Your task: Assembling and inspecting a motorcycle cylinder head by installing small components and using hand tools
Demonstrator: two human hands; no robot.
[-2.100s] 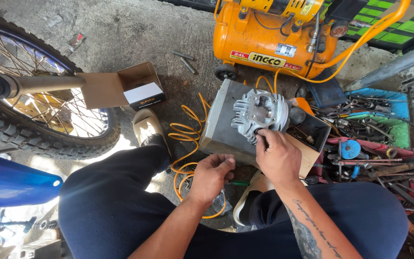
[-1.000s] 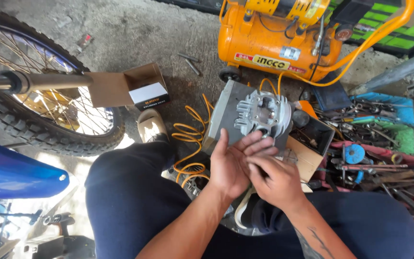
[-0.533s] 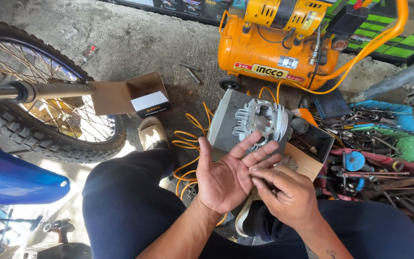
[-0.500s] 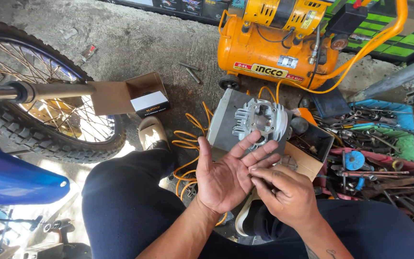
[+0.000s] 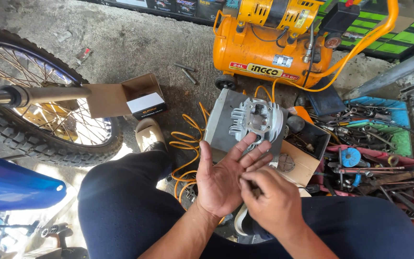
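A seated person holds the left hand (image 5: pixel 224 184) flat, palm up and fingers spread, at lower centre of the frame, like a tray. The right hand (image 5: pixel 270 204) pinches fingertips together against that palm; whether it grips some small part cannot be told. Just above, a finned silver cylinder head (image 5: pixel 256 120) rests on a grey metal box (image 5: pixel 219 127), below the orange air compressor (image 5: pixel 269 45).

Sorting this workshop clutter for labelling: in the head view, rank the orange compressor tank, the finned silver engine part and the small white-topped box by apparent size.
1. orange compressor tank
2. finned silver engine part
3. white-topped box

The last two are close; differing distance from the camera makes their order unsure.
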